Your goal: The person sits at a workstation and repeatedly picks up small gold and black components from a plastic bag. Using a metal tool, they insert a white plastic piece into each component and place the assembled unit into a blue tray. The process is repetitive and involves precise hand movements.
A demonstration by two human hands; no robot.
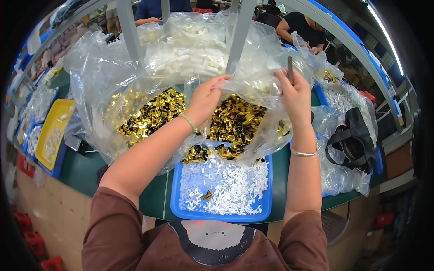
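Observation:
Fingers closed, my left hand (205, 100) pinches the edge of a clear plastic bag (255, 92) above the table. My right hand (296, 95) grips the same bag's rim further right, with a thin dark flat stick (290, 65) pointing up out of its fingers. Shiny gold and black small parts (235, 124) fill the bag below and between the hands. Nearer to me lies a blue tray (175, 198) with many small white pieces (237, 189). A few gold parts (196, 154) sit at its far edge, and a single one (206, 195) lies among the white pieces.
Another clear bag of gold parts (158, 110) lies left of my left hand. Behind are bagged white pieces (190, 58) and grey frame posts (238, 40). A yellow tray (63, 108) stands left, a black bag (352, 142) right. Other people (303, 34) sit across the table.

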